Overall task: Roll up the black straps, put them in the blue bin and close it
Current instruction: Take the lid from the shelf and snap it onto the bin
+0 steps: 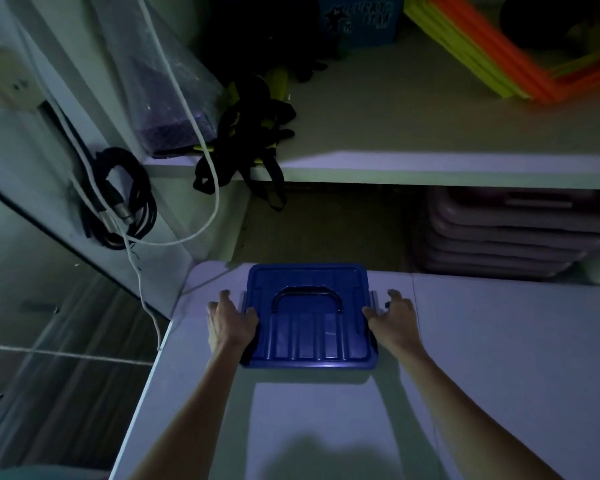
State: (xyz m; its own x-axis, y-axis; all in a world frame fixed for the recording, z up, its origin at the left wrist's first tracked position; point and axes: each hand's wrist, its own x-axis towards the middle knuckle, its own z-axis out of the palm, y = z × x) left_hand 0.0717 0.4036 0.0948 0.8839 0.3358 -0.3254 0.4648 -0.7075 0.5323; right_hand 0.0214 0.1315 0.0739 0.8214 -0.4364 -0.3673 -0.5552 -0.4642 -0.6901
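blue bin (309,327), lid on, at the far edge of the white table (499,358). left hand (230,322) and right hand (394,320) clasp its two side latches, fingers curled, probably to unclip the lid. black straps (253,133) lie tangled beyond the bin on the shelf (430,126), overhanging its edge. open tabletop lies right of the bin.

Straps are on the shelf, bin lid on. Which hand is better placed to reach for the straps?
Left, probably. The straps lie up-left of the bin, on the left hand's side; the right hand would cross over.
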